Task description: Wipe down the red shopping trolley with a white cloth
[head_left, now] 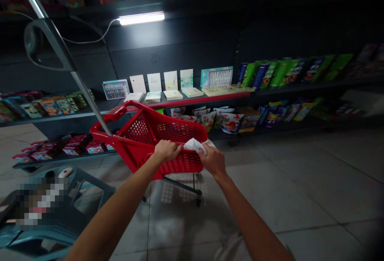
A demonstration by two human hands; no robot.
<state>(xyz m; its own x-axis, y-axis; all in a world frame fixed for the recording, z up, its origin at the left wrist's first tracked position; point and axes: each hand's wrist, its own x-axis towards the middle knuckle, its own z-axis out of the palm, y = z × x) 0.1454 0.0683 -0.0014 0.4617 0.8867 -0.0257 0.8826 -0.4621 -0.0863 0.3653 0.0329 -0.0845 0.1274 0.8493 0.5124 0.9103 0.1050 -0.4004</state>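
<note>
Along the near rim of a red shopping cart (129, 155), just between the two hands, sits a white cloth (193, 145). Cloth is bunched, long axis roughly left to right along the rim; bulk shows left of the right grip (212, 160), with a bit poking out past its far side. Right grip is nearer: fingers closed on the cloth, pressing it to the rim near the cart's narrow front end. Left grip (167, 150) curls over the same rim, left of the cloth; looks closed on the cart, finger undersides hidden. Left fingertips sit right by the cloth edge, can't tell if touching.

Cart's long axis runs across the view, push handle (117, 113) far left, front end right; basket interior lies beyond both hands. Metal pole (87, 103) with a grey loop handle (57, 45) slants in front of the cart's handle end. Blue plastic stool (108, 192) lower left, with a pixelated item (42, 203) on it, unreadable. Behind the cart, dark shelves (132, 61) carry boxed pen sets (217, 77), small booklets (154, 83), green snack bags (282, 73) right, more bags (231, 121) below. Lit tube lamp (141, 18) above; tiled floor (288, 181) below.
</note>
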